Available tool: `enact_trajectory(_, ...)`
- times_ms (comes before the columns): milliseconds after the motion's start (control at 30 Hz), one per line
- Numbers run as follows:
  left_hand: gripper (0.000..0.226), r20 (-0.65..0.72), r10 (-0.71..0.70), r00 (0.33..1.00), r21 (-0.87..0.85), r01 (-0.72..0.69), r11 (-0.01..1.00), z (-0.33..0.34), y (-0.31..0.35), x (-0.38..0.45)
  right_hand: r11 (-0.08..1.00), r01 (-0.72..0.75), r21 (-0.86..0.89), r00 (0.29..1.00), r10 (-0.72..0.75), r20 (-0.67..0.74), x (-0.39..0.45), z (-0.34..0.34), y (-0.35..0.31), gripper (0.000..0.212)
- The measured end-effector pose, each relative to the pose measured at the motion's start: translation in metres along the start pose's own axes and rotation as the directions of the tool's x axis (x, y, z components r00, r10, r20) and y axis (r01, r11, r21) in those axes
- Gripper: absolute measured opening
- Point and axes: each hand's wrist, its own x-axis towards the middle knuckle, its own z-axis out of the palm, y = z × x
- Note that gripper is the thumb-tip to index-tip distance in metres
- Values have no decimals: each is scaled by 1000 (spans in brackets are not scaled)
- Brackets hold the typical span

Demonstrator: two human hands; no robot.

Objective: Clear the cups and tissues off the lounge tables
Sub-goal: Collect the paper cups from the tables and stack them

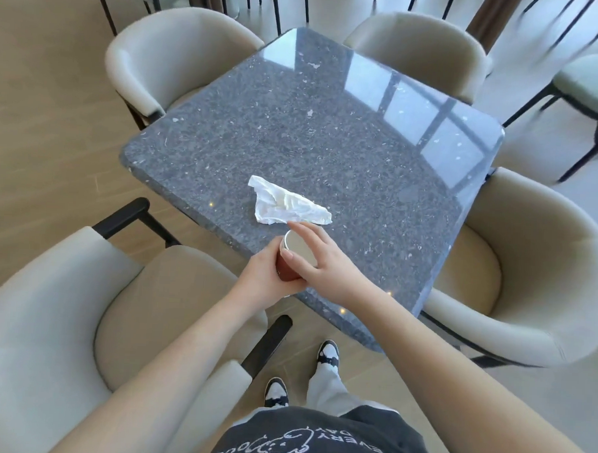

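At near table [329, 131] edge: left hand [264, 279] grip wraps cup [294, 257]; right hand [323, 261] fingers loose, beside tissue [288, 205].

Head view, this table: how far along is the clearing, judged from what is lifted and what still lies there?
Partly done. The paper cup is off the table, gripped by the left hand, with the right hand over its rim. In hand: the right fingertips reach toward the crumpled tissue. Left: that tissue still lies on the stone top near the front edge. Other tables are out of view.
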Motion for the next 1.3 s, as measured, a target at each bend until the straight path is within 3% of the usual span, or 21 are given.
enact_trajectory(133,62,44,36,998,20,-37,999,11,0,-10,997,-46,59,999,47,-11,-21,-1,6,58)
enact_trajectory(367,60,96,111,989,-7,-111,994,36,36,-15,911,-79,406,947,195,-254,-63,-29,14,50)
enact_trajectory(633,62,210,196,958,-67,-186,980,102,95,-9,868,-44,495,870,276,-408,-133,-79,61,58)
enact_trajectory(867,70,383,277,881,-172,-227,959,204,178,-23,814,11,581,748,379,-544,-228,-147,118,53)
enact_trajectory(1100,59,506,345,791,-187,-290,939,303,253,-43,792,92,603,556,462,-691,-323,-211,172,51)
enact_trajectory(1300,56,551,350,757,-193,-292,937,362,281,-51,781,116,614,434,516,-738,-384,-238,208,69)
